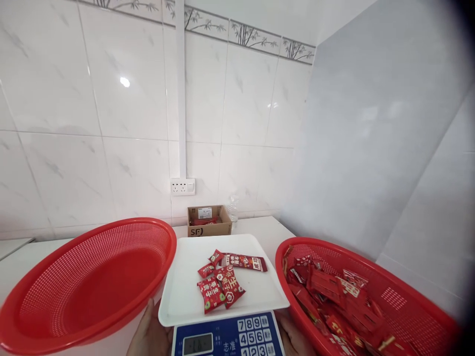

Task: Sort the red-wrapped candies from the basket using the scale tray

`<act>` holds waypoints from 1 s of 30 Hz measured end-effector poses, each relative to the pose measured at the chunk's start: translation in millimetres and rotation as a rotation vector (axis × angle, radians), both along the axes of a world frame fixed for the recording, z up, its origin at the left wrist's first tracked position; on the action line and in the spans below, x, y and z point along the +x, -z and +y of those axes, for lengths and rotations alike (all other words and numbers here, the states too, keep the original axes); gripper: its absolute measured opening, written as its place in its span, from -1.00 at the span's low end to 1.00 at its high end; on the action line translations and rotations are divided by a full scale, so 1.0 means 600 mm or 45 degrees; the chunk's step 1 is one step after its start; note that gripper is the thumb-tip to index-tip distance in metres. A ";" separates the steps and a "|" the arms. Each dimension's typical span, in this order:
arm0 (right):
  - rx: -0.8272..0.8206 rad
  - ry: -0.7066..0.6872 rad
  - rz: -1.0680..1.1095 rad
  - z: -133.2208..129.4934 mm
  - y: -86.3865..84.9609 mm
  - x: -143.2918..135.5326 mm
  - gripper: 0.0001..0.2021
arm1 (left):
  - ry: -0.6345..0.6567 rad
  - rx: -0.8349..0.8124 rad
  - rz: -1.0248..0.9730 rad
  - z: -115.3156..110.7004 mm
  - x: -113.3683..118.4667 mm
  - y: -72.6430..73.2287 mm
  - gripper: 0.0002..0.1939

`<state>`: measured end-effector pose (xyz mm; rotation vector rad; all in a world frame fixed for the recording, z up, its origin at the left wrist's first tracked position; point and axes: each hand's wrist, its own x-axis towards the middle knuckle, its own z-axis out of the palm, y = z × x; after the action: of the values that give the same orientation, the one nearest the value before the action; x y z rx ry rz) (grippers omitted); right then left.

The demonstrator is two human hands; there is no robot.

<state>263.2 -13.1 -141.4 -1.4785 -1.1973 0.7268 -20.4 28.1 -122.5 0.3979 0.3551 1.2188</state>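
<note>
A kitchen scale (226,333) with a blue keypad and a small display sits at the bottom middle; the digits are too unclear to read. On its white tray (181,296) lie several red snack packets: one long packet (247,262), two small ones (207,269) and two larger square ones (232,287) that overlap. My left hand (146,331) grips the left side of the scale, its thumb by the tray's corner. Around the opposite side is my right hand (295,336), partly hidden by the scale and the right basket.
An empty red plastic basket (25,311) stands at the left. At the right, another red basket (404,269) holds many red packets (345,301). Behind the scale are a small cardboard box (211,230) with red items and a clear plastic bottle (233,207), near the tiled wall.
</note>
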 end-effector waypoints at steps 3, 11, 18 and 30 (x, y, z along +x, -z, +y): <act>-0.008 -0.019 -0.036 -0.001 0.007 0.000 -0.59 | -0.027 -0.013 0.032 -0.006 0.001 -0.012 -0.39; -0.002 0.024 -0.093 -0.001 0.011 0.003 -0.64 | -0.128 -0.056 0.211 -0.012 -0.001 -0.031 -0.37; 0.025 0.107 -0.124 -0.003 0.024 0.010 -0.68 | -0.127 -0.138 0.299 -0.016 -0.015 -0.039 -0.38; -0.072 0.045 -0.038 -0.004 -0.004 0.003 -0.58 | -0.069 -0.193 0.233 -0.015 -0.019 -0.043 -0.32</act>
<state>265.0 -15.2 -139.2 -1.5584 -1.1786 0.7226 -31.9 19.1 -96.6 0.3712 0.6150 1.2023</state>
